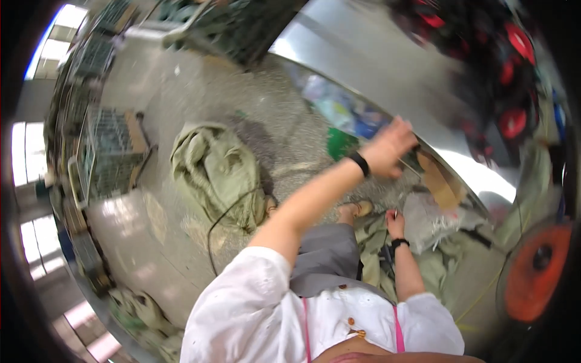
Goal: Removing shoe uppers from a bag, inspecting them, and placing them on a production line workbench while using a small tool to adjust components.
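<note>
My left hand (390,148) reaches across to the near edge of a shiny metal table (363,54). Motion blurs its fingers, and a thin rod-like shape and a small dark bit show beside it; I cannot make out whether it grips them. Low at my side, closer to my body, my right hand (395,225) is closed, with a tiny bright tip showing at its fingers. What it holds is too small to name. A clear plastic bag (433,218) with pale contents lies beside the right hand. Under that forearm is a dark object (387,257), partly hidden.
Black-and-red items (484,78) are heaped on the table. A bulky green cloth sack (218,175) stands on the floor to the left, with a black cable across it. Brown cardboard (439,181) leans by the table; an orange round thing (535,272) is at right. Wire carts (112,154) stand far left.
</note>
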`<action>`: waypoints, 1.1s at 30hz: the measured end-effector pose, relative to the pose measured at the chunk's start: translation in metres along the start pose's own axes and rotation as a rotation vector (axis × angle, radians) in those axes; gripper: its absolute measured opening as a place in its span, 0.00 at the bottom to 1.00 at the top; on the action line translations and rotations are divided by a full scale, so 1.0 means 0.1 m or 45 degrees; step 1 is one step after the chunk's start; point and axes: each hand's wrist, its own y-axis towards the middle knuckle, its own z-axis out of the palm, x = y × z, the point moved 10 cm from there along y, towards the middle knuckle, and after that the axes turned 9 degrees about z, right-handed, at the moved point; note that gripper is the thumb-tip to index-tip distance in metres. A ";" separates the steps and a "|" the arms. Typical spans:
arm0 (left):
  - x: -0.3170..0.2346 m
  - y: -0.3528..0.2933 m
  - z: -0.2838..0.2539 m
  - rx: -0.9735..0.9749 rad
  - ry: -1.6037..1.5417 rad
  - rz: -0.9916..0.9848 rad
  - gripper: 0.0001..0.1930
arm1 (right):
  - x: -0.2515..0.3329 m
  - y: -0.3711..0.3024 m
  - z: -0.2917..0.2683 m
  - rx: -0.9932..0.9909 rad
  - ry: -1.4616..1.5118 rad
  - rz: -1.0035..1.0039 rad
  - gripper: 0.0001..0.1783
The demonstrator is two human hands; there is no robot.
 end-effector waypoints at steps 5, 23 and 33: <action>-0.06 -2.57 0.52 -0.042 -0.220 -0.459 0.25 | 0.33 -1.25 0.98 0.490 -0.341 0.119 0.10; 1.32 -9.32 0.68 -0.214 -0.642 -2.301 0.38 | 2.17 -1.82 3.61 0.840 -0.764 0.019 0.11; 2.52 -8.26 1.40 -0.630 -0.743 -2.131 0.17 | 2.12 -1.14 3.73 0.748 -1.370 -0.305 0.18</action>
